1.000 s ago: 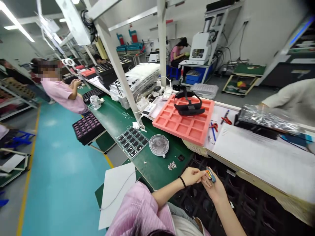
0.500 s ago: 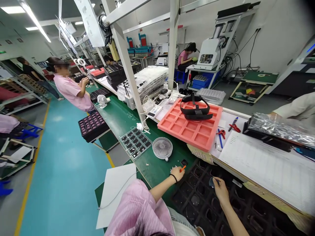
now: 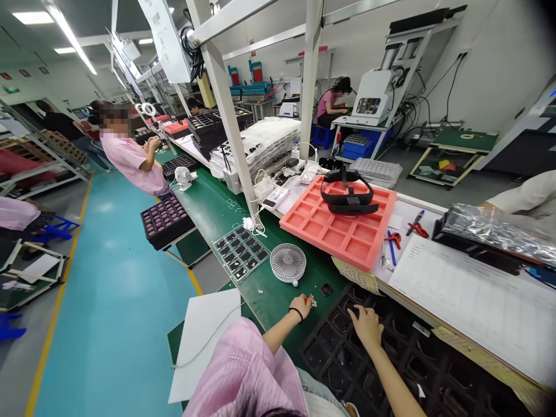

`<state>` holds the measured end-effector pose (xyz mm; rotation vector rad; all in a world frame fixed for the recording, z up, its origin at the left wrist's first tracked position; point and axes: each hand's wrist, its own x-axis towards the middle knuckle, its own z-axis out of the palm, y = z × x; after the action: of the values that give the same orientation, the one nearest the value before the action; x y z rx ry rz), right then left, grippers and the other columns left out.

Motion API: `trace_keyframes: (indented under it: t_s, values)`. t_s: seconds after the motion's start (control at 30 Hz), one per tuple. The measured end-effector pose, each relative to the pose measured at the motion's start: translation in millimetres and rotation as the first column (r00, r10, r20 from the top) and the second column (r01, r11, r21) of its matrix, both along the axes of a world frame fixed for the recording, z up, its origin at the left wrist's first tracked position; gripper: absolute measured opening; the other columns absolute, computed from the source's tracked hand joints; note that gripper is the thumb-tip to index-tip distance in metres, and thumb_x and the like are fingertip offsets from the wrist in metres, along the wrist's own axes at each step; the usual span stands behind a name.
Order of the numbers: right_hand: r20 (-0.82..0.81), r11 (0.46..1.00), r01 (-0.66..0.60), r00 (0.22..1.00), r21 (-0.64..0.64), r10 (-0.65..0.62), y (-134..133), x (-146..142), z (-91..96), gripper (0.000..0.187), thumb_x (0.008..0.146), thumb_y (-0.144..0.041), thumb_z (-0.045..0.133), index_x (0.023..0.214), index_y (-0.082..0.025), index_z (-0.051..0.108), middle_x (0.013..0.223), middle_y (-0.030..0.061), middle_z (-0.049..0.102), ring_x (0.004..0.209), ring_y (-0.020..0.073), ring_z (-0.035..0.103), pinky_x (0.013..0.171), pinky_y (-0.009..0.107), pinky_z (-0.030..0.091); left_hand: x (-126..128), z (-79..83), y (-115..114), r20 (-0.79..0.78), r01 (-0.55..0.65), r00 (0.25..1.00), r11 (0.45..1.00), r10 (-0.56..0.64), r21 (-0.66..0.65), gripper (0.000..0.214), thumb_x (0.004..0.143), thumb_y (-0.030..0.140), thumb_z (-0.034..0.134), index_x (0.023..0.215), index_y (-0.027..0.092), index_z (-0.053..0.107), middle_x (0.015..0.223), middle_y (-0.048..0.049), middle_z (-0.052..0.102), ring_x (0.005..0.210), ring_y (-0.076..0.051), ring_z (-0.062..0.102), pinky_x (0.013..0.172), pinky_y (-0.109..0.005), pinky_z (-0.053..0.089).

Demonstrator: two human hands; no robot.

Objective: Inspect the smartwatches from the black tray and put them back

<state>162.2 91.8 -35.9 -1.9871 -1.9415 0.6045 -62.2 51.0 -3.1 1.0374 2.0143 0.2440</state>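
My left hand (image 3: pixel 301 303) rests on the green bench mat (image 3: pixel 269 295), fingers pinched round a small orange tool whose tip touches some tiny white parts (image 3: pixel 312 302). A black band circles that wrist. My right hand (image 3: pixel 367 322) lies knuckles-up over the black compartment tray (image 3: pixel 347 347) in front of me, fingers curled down into a cell; what they hold, if anything, is hidden. A small black square part (image 3: pixel 326 289) lies on the mat just beyond both hands.
A small white fan (image 3: pixel 287 263) and a grid of black parts (image 3: pixel 241 252) lie on the mat. A pink foam tray (image 3: pixel 339 223) carries a black headset. Pliers (image 3: pixel 416 226), paper sheets and a foil-covered tray sit right. A person in pink stands left at the bench.
My left hand slid left and down onto the white parts with the orange tool. My right hand moved left and down into the black tray; the small clear piece it held no longer shows.
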Motion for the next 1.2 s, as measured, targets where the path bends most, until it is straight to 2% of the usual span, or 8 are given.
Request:
trace_keyframes:
  t_s: [0.1,0.27,0.53,0.7,0.83,0.93,1.1,1.2]
  values:
    - [-0.018,0.994,0.004,1.0,-0.108,-0.006,10.4,-15.0,2.6,0.023,0.079,-0.04,0.055,0.087,-0.02,0.061,0.1,0.0154,0.056,0.106,0.0388,0.055,0.083,0.059,0.042,1.9,0.7,-2.3,-0.002,0.027,1.0,0.999,-0.027,0.03,0.029,0.095,0.033,0.042,0.103,0.014,0.062,0.103,-0.0118,0.07,0.098,-0.022,0.065,0.075,-0.026,0.042]
    - [-0.11,0.984,0.039,0.992,-0.174,-0.058,27.8,-13.3,3.8,0.03,0.073,-0.05,0.057,0.077,-0.021,0.057,0.092,0.0135,0.057,0.107,0.0406,0.055,0.085,0.064,0.04,4.2,3.9,-7.6,0.015,0.05,0.999,0.997,-0.05,0.056,0.03,0.095,0.033,0.041,0.103,0.014,0.063,0.101,-0.0113,0.07,0.096,-0.022,0.064,0.075,-0.027,0.042]
    - [-0.438,0.975,0.039,0.889,-0.217,-0.133,36.0,-12.5,19.7,0.04,0.04,-0.05,0.077,0.057,-0.023,0.053,0.075,0.0049,0.059,0.098,0.0378,0.058,0.089,0.059,0.038,10.8,18.0,-9.8,0.082,0.044,0.995,0.991,-0.055,0.128,0.028,0.093,0.029,0.043,0.093,0.014,0.065,0.087,-0.0083,0.069,0.084,-0.021,0.064,0.073,-0.027,0.042]
    - [-0.708,0.958,0.096,0.655,-0.269,-0.264,18.3,-13.0,41.8,0.047,0.036,-0.05,0.079,0.064,-0.023,0.053,0.065,-0.0012,0.059,0.075,0.0242,0.06,0.08,0.043,0.046,21.8,44.1,-4.6,0.195,0.073,0.974,0.971,-0.119,0.227,0.026,0.093,0.02,0.038,0.094,0.016,0.064,0.067,0.0002,0.06,0.068,-0.014,0.058,0.07,-0.023,0.042]
    - [-0.881,0.944,0.074,0.34,-0.323,-0.328,1.3,-13.6,76.1,0.047,0.051,-0.054,0.076,0.081,-0.021,0.059,0.073,-0.0013,0.062,0.066,0.0162,0.059,0.064,0.032,0.048,41.5,70.5,4.2,0.337,0.168,0.904,0.945,-0.261,0.282,0.029,0.094,0.032,0.039,0.098,0.017,0.063,0.059,0.0051,0.049,0.055,-0.009,0.048,0.06,-0.019,0.039]
    - [-0.932,0.941,0.049,0.135,-0.333,-0.337,-10.1,-17.3,107.0,0.04,0.062,-0.052,0.072,0.086,-0.023,0.06,0.065,-0.004,0.057,0.052,0.0122,0.053,0.051,0.027,0.044,58.0,96.0,7.6,0.474,0.146,0.809,0.9,-0.348,0.41,0.039,0.092,0.046,0.04,0.087,0.014,0.062,0.054,0.0066,0.043,0.048,-0.008,0.039,0.052,-0.019,0.033]
    - [-0.937,0.944,-0.009,-0.118,-0.33,-0.329,-25.2,-24.2,155.4,0.029,0.07,-0.044,0.075,0.079,-0.022,0.057,0.055,-0.0069,0.052,0.04,0.0073,0.041,0.039,0.021,0.033,69.9,136.0,2.7,0.521,0.154,0.729,0.847,-0.445,0.508,0.051,0.086,0.061,0.039,0.068,0.016,0.053,0.049,0.0065,0.038,0.046,-0.007,0.033,0.047,-0.02,0.026]
    - [-0.931,0.943,-0.023,-0.154,-0.332,-0.331,-29.6,-25.9,175.2,0.033,0.068,-0.044,0.077,0.078,-0.022,0.055,0.056,-0.0068,0.055,0.036,0.0057,0.04,0.035,0.019,0.031,69.9,147.2,-1.5,0.531,0.168,0.7,0.833,-0.477,0.527,0.049,0.087,0.059,0.041,0.067,0.015,0.054,0.048,0.0066,0.037,0.045,-0.007,0.031,0.047,-0.021,0.025]
